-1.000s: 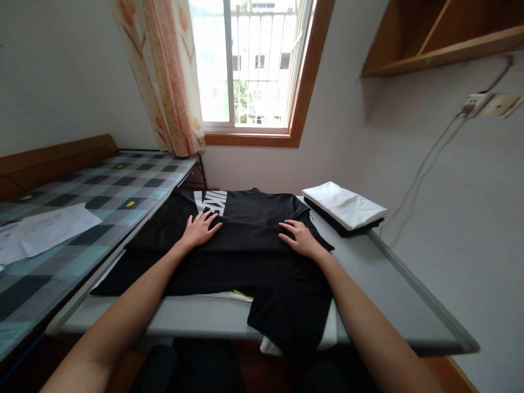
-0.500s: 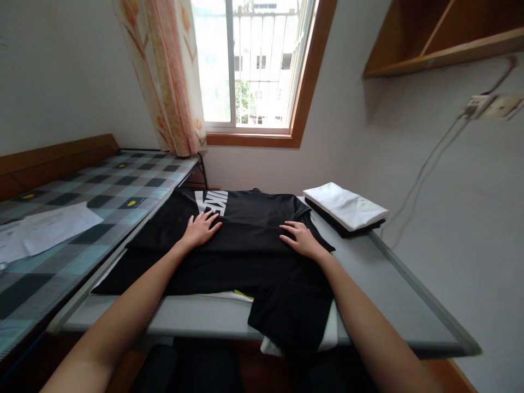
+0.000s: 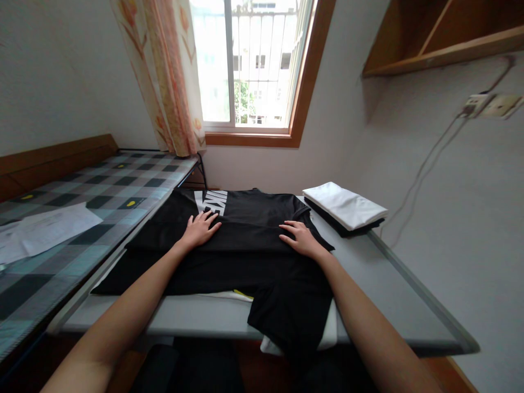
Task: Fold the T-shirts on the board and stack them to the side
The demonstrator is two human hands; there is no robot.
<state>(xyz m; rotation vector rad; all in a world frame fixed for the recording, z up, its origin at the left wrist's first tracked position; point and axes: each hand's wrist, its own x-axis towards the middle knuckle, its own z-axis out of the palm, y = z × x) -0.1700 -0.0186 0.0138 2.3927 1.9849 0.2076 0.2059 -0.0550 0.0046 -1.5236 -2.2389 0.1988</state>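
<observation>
A black T-shirt (image 3: 245,267) with white lettering lies spread sideways over the grey table (image 3: 393,289), its collar end toward the right. Part of it is folded over, and one sleeve hangs past the front edge. My left hand (image 3: 200,228) rests flat on the cloth beside the lettering, fingers spread. Farther right, near the collar, my right hand (image 3: 301,238) also lies flat on the shirt with its fingers apart. Beneath the black cloth a white garment (image 3: 332,327) with a bit of yellow peeks out along the front; most of it is hidden.
Folded white cloth (image 3: 346,204) sits on folded black cloth at the table's back right. To the left is a bed with a checkered mattress (image 3: 135,188) and papers (image 3: 49,229). A wall shelf (image 3: 442,60) and a socket with cords (image 3: 477,106) are at the right.
</observation>
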